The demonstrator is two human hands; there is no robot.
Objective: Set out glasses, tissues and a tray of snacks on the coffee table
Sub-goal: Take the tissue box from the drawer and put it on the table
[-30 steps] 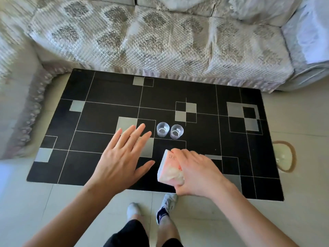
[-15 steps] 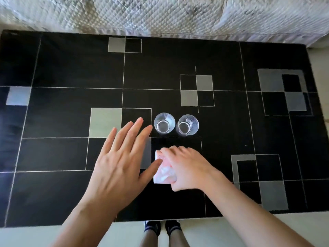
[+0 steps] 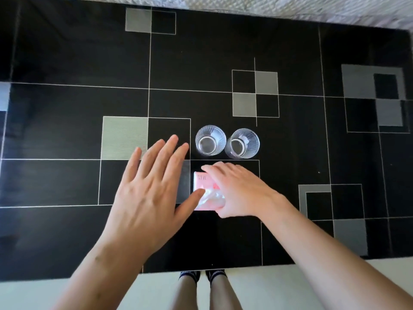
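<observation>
Two clear glasses, the left glass and the right glass, stand side by side near the middle of the black coffee table. Just in front of them a pink and white pack of tissues lies flat on the table. My right hand rests on top of the pack and grips it, hiding its right half. My left hand hovers flat beside the pack with fingers spread, its thumb tip touching the pack's left edge. No tray of snacks is in view.
A quilted sofa cover runs along the table's far edge. Pale floor lies in front of the near edge, where my feet stand close to the table.
The tissue pack went from tilted in my right hand above the near edge to lying flat on the table below the glasses. The camera moved closer over the table.
</observation>
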